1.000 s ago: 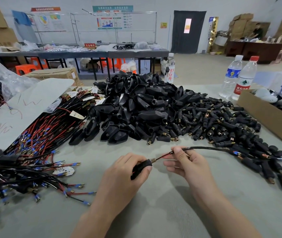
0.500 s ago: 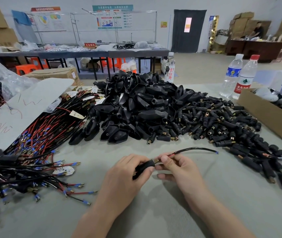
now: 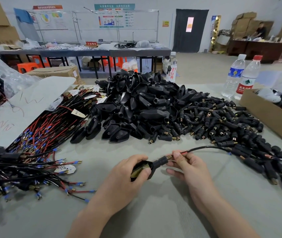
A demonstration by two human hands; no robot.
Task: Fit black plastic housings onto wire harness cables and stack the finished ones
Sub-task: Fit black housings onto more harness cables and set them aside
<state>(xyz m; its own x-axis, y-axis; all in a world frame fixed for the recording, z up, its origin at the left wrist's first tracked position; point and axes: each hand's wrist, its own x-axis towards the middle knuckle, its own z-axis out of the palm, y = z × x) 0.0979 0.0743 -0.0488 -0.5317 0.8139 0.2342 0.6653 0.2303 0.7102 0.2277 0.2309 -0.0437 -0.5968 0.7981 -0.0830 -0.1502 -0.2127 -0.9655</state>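
Since half a second ago the left hand (image 3: 119, 182) has turned the black housing (image 3: 142, 170) so that its wide open mouth faces the camera (before, only the narrow neck poked out past the fingers). The fingers are curled round it, just in front of the heap of loose housings (image 3: 142, 103). The right hand (image 3: 190, 167) pinches the harness cable (image 3: 203, 148) between thumb and forefinger close to the housing's neck, where a brass ferrule (image 3: 168, 158) shows. The cable now arcs further right, reaching the spread of small black sleeves (image 3: 222, 121) on the heap's right. Right of the heap an open cardboard box (image 3: 263, 117) holds white and dark pieces I cannot identify. A blue-labelled water bottle (image 3: 234, 74) and a red-capped one (image 3: 247, 79) stand beside it, capped. Left of the heap lie red-and-black wire harnesses (image 3: 47, 131).
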